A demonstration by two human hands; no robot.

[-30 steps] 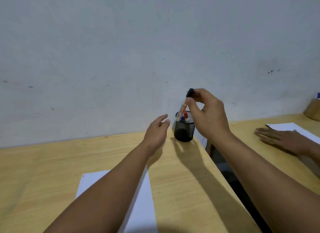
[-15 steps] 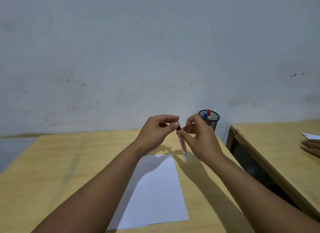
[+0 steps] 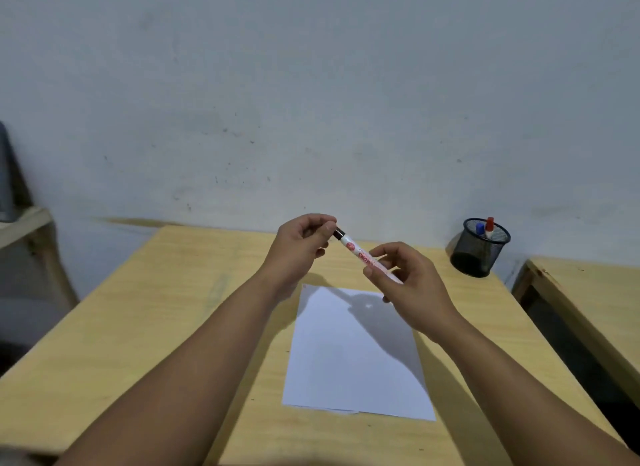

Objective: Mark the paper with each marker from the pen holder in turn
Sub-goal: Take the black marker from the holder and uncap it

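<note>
A white marker with red print and a black cap [image 3: 360,254] is held slanted above the far edge of a white sheet of paper [image 3: 353,358]. My right hand [image 3: 405,282] grips its barrel. My left hand [image 3: 301,243] pinches the black cap end between thumb and fingers. The black mesh pen holder [image 3: 479,247] stands at the table's far right corner, with a blue-capped marker [image 3: 480,228] and a red-capped marker [image 3: 489,225] sticking out of it.
The wooden table [image 3: 156,327] runs up to a grey wall. A second wooden table [image 3: 588,292] stands to the right across a dark gap. A wooden shelf edge [image 3: 24,223] shows at the far left.
My right hand lifted the marker out of the holder and brought it over the paper. My left hand came to its cap end, and the marker tilted from upright to slanted.
</note>
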